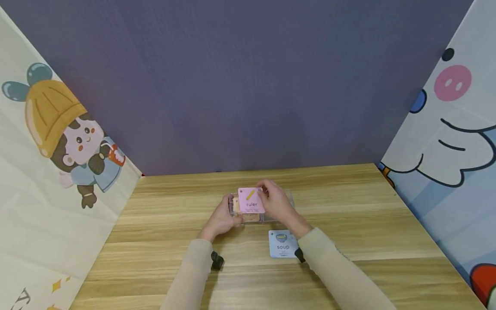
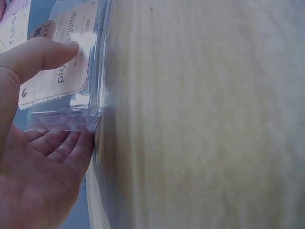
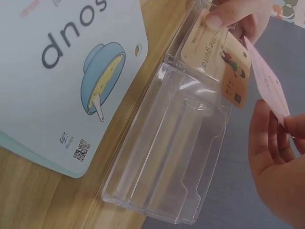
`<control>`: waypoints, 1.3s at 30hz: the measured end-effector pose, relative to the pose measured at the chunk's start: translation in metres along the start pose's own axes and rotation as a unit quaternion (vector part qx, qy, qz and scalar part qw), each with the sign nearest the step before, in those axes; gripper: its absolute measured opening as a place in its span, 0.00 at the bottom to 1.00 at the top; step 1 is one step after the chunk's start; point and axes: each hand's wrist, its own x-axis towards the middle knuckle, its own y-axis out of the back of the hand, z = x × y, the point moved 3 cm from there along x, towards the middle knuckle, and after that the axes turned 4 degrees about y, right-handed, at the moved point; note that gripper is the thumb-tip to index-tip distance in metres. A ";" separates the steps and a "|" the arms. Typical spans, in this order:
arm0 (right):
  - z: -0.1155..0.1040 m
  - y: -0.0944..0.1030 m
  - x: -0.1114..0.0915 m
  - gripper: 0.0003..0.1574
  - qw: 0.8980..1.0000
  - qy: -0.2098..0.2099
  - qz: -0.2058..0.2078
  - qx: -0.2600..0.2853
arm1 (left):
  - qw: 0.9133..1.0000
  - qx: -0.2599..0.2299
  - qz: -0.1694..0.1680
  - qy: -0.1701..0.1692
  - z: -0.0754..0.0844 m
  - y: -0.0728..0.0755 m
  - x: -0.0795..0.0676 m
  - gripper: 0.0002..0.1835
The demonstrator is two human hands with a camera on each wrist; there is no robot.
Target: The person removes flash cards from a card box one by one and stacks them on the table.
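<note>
My right hand point(image 1: 277, 203) pinches a pink flash card point(image 1: 251, 204) marked "ruler" by its edge. The card is held over the left part of a clear plastic box point(image 3: 162, 157) with two compartments. My left hand point(image 1: 221, 218) grips that box at its left end, fingers around the end wall. In the left wrist view the thumb point(image 2: 52, 52) lies over an orange card point(image 2: 78, 62) reading "play the guitar", which sits tilted in the left compartment. The right compartment holds no card in the right wrist view.
A light blue "soup" card point(image 1: 282, 244) lies on the wooden table point(image 1: 162, 241) in front of the box, with another pale card edge under it. A dark grey panel point(image 1: 248, 86) rises behind the table. Cartoon-printed sheets point(image 1: 35, 181) stand at both sides.
</note>
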 end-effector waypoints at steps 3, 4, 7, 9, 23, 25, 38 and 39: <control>0.001 0.002 -0.001 0.12 1.000 0.001 0.005 0.008 | 1.000 -0.003 0.000 -0.002 0.000 0.000 0.000 0.57; 0.001 0.002 -0.001 0.12 1.000 0.004 0.007 0.011 | 1.000 -0.002 0.001 -0.002 0.000 0.000 0.000 0.57; 0.002 0.004 -0.002 0.11 1.000 0.007 0.014 0.019 | 1.000 -0.001 0.001 -0.003 -0.001 0.000 0.000 0.56; 0.002 0.004 -0.003 0.11 1.000 0.007 0.017 0.022 | 1.000 0.000 0.002 -0.002 -0.001 0.000 0.000 0.56; 0.004 0.008 -0.005 0.11 0.998 -0.011 0.013 0.052 | 1.000 0.007 0.004 0.011 -0.001 -0.001 0.001 0.57; 0.005 0.009 -0.006 0.11 0.998 -0.014 0.014 0.057 | 1.000 0.007 0.004 0.011 -0.002 -0.002 0.001 0.57; 0.004 0.016 -0.009 0.11 0.996 -0.023 0.020 0.080 | 1.000 0.001 0.004 0.015 0.000 -0.002 0.002 0.56; 0.004 0.017 -0.009 0.11 0.996 -0.025 0.020 0.082 | 1.000 0.002 0.004 0.015 -0.001 -0.002 0.002 0.56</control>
